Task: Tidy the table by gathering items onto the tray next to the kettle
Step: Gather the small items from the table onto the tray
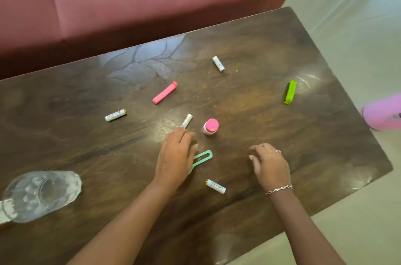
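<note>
a clear glass vessel [41, 195] sits at the left of the dark wooden table [260, 52]. next comes a pink plastic clip [164, 92]. the left hand [176, 154], fingers relaxed, touches the near end of a white labelled tube [187, 120] and partly covers a mint loop clip [204, 156]. just right stands a pink-capped white bottle [211, 126]. the right hand [270, 164] is loosely curled, holding nothing. a lime plastic clip [290, 92] lies far right.
</note>
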The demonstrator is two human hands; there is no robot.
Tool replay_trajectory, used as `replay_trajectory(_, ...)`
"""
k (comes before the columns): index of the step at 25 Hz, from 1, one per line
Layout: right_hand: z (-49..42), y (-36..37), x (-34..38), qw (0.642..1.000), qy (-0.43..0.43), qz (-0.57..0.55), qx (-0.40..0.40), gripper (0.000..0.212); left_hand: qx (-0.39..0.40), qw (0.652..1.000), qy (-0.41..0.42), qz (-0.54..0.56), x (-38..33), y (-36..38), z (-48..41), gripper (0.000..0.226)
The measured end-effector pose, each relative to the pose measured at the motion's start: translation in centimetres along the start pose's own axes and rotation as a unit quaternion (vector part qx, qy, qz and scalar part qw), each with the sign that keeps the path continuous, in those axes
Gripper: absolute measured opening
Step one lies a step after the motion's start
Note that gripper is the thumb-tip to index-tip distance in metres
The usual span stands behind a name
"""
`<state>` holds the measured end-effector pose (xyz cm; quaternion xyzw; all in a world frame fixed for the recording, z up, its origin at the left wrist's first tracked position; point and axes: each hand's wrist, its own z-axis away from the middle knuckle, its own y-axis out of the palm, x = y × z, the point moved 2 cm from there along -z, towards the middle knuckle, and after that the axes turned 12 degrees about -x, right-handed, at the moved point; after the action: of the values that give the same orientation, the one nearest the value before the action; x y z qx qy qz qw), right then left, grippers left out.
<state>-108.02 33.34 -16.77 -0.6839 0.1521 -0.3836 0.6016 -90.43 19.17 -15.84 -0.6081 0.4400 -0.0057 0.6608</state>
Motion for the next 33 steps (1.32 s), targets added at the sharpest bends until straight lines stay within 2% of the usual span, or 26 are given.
replay_trajectory(2, -3.0, -1.2, -1.7, 0.998, 0.041, -0.016, -0.047, 0.016, -0.011, 1.000, -0.006, -0.002, -0.4, 0.3, -2.8, 0.016)
replay_trajectory(6, -10.7, -3.4, -5.6, 0.979, 0.162, -0.032, -0.123, 0.013, -0.018, 0.999, 0.034, -0.007, -1.3, 1.3, -9.7, 0.018)
replay_trajectory(9, -15.9, -4.0, -7.5, 0.966, 0.218, -0.029, -0.137, 0.021, -0.043, 0.999, 0.020, -0.012, -0.6, 1.7, -12.6, 0.020)
replay_trajectory(12, -19.4, -3.8, -7.9, 0.963, 0.241, 0.005, -0.121, 0.039, -0.051, 0.998, -0.018, -0.020, 1.0, 1.7, -12.6, 0.019)
replay_trajectory(16, -21.0, -1.8, -7.6, 0.969, 0.229, 0.043, -0.088, 0.047, -0.021, 0.999, 0.001, -0.041, 3.5, 1.4, -10.8, 0.016)
replay_trajectory(19, -21.2, -0.8, -7.6, 0.970, 0.223, 0.068, -0.075, 0.038, -0.078, 0.992, -0.061, -0.073, 5.4, 0.5, -11.1, 0.027)
replay_trajectory(21, -21.1, -0.8, -7.4, 0.968, 0.228, 0.059, -0.092, 0.032, -0.082, 0.984, -0.100, -0.120, 6.5, 0.4, -11.7, 0.032)
replay_trajectory(24, -19.8, -1.7, -6.4, 0.962, 0.238, -0.007, -0.134, 0.027, -0.044, 0.978, -0.123, -0.161, 7.3, 0.8, -12.4, 0.028)
replay_trajectory(27, -16.8, -2.7, -4.3, 0.960, 0.210, -0.077, -0.170, 0.026, -0.044, 0.979, -0.134, -0.146, 7.3, 0.8, -12.6, 0.019)
replay_trajectory(33, -10.2, -2.9, 4.0, 0.961, 0.110, -0.181, -0.176, 0.022, -0.114, 0.977, -0.174, -0.052, 7.9, -3.0, -10.2, 0.011)
